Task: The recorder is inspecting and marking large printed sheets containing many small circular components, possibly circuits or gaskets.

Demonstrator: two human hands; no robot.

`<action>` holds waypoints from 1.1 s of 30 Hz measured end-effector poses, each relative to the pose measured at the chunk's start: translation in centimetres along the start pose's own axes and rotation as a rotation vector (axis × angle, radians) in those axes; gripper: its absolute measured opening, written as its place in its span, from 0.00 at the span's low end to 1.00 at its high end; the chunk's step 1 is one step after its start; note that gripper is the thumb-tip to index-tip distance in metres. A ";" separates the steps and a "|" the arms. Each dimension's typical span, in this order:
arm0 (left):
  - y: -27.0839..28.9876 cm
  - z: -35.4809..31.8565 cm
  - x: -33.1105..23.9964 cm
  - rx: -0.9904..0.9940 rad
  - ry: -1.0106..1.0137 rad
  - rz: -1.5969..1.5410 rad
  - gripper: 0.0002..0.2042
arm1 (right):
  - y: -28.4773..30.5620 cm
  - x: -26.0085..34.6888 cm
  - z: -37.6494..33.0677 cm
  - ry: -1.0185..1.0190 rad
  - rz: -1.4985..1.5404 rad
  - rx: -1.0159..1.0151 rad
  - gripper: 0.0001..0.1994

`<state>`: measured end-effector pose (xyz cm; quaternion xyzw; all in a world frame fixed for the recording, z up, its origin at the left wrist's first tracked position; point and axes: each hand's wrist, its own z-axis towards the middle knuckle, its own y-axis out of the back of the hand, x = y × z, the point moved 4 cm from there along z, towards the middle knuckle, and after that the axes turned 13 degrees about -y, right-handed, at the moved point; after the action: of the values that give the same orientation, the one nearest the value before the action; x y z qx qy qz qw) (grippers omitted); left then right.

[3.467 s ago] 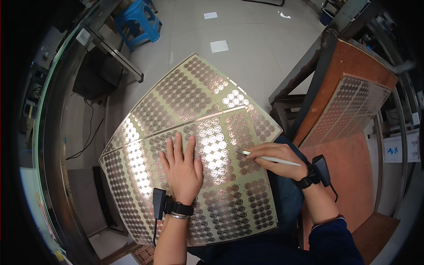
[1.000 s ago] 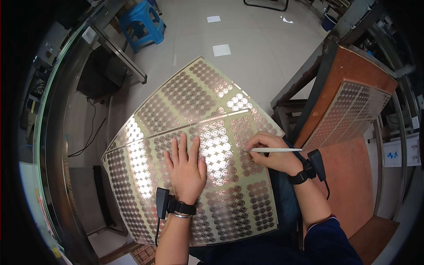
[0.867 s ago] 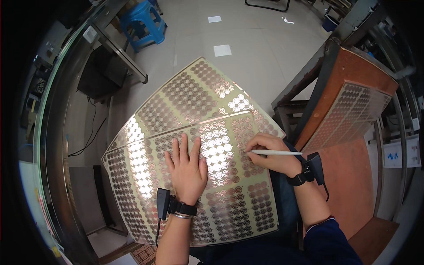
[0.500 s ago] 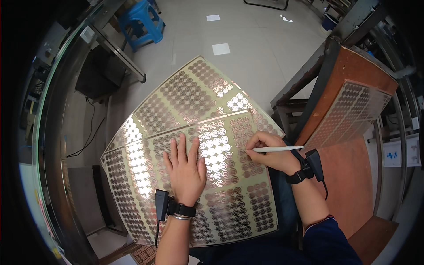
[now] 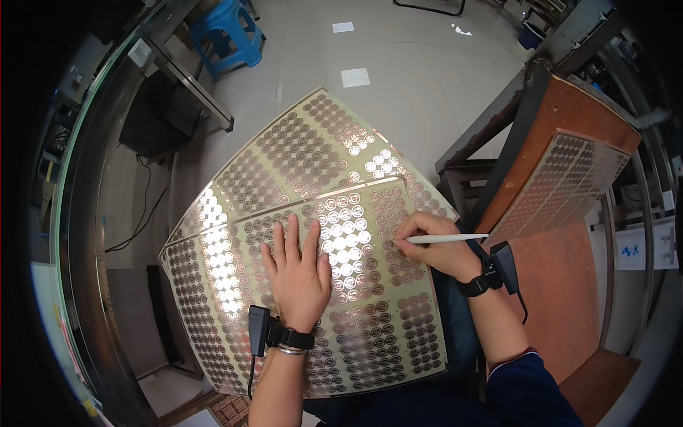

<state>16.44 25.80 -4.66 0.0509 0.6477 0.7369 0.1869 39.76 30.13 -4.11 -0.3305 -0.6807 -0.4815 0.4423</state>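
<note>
A pale green circuit board panel (image 5: 393,307) with rows of shiny round metallic discs lies in front of me, overlapping a second such panel (image 5: 299,153) behind it. My left hand (image 5: 299,277) rests flat on the near panel, fingers spread and holding nothing. In my right hand (image 5: 437,250) is a slim white pen-like tool (image 5: 455,238), pinched near its left end. Its tip, hidden by the fingers, is close to the panel's right side. Each wrist wears a black strap with a small black box.
Another disc-covered panel (image 5: 569,174) leans on a brown board (image 5: 544,121) at the right. A blue plastic stool (image 5: 228,39) stands on the tiled floor at the far left. A metal-framed, glass-edged bench (image 5: 96,235) runs along the left, with a loose black cable (image 5: 146,213) nearby.
Almost nothing differs. Both hands stay in place on the panel, and the white tool keeps nearly the same position, its free end a touch higher.
</note>
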 end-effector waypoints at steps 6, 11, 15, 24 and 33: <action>0.0 -0.1 0.0 -0.007 -0.002 0.001 0.25 | 0.0 -0.1 -0.1 -0.003 -0.020 -0.033 0.07; -0.1 0.0 0.0 0.000 -0.005 0.012 0.25 | 0.2 -0.1 0.0 0.018 -0.022 0.025 0.06; 0.0 0.0 0.0 -0.007 -0.003 0.000 0.25 | 0.2 0.0 -0.1 -0.008 0.026 0.026 0.06; 0.0 0.0 0.0 -0.012 0.003 -0.010 0.25 | -0.3 -0.6 0.0 -0.101 0.088 -0.015 0.07; 0.0 -0.1 0.1 -0.014 -0.001 -0.016 0.25 | -0.1 -0.9 -0.4 0.015 0.015 0.039 0.07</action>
<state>16.35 25.77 -4.65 0.0447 0.6430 0.7398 0.1931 40.11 29.70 -4.93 -0.3233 -0.6842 -0.4674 0.4571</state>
